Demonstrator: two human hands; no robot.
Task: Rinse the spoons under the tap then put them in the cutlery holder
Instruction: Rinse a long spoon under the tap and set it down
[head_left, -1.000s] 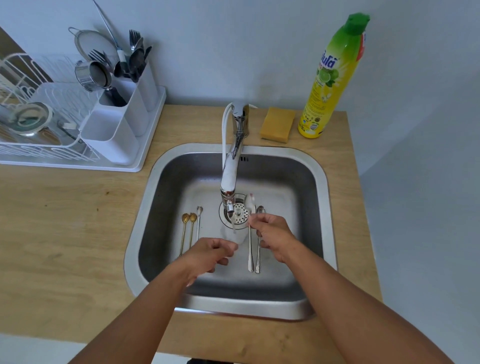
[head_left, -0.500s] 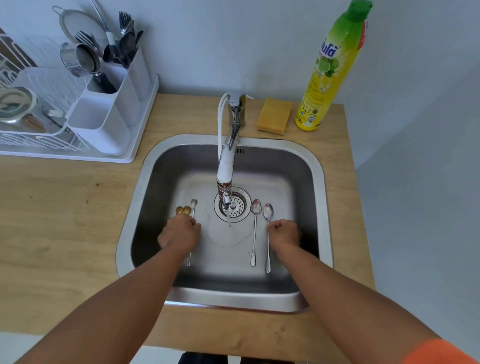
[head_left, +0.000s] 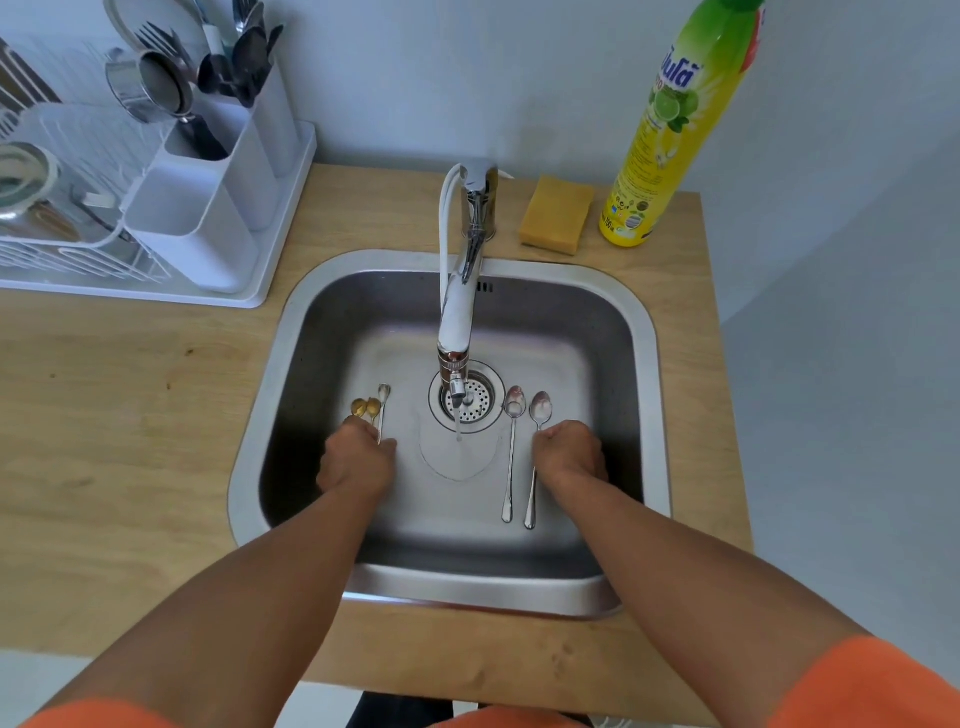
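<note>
The left hand (head_left: 357, 461) lay curled over three small spoons, two gold, one silver (head_left: 370, 408), handles pointing toward the person. The right hand's (head_left: 569, 452) curled fingers touched the nearer of two long steel spoons (head_left: 535, 457); whether either hand pinched anything was hidden.

Gold spoons (head_left: 365, 406), steel sink (head_left: 613, 332), yellow sponge (head_left: 557, 215).

In the sink (head_left: 644, 364), three spoons (head_left: 373, 408) lie left of the drain (head_left: 480, 397) and two spoons (head_left: 524, 452) right, with the cutlery holder (head_left: 208, 208) far left on the counter (head_left: 119, 405).
</note>
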